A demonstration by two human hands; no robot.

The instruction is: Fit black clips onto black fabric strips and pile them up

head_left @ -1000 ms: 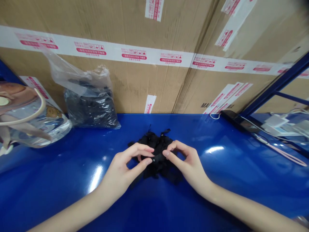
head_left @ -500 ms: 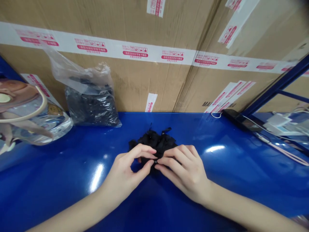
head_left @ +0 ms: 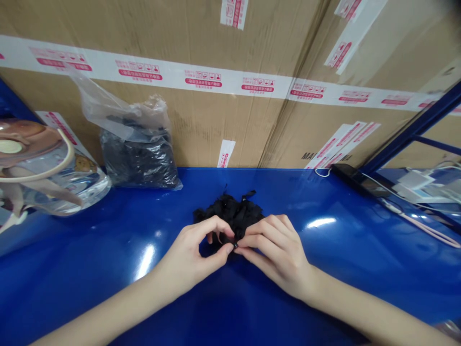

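A small heap of black strap-like pieces (head_left: 230, 211) lies on the glossy blue table (head_left: 108, 288) at its middle. My left hand (head_left: 196, 254) and my right hand (head_left: 275, 250) meet at the heap's near edge. Both pinch one small black piece (head_left: 235, 245) between thumb and fingertips, their tips almost touching. Most of that piece is hidden by my fingers.
A clear plastic bag of black pieces (head_left: 139, 156) leans on the taped cardboard boxes (head_left: 230, 96) at the back left. A shiny transparent container (head_left: 43, 168) stands at the far left. A dark phone (head_left: 355, 178), cables and a white charger (head_left: 414, 180) lie at the right by a blue frame.
My right hand has closed in toward the left hand, and both now pinch the small piece together. The black strip that lay in front of the heap is no longer spread out.
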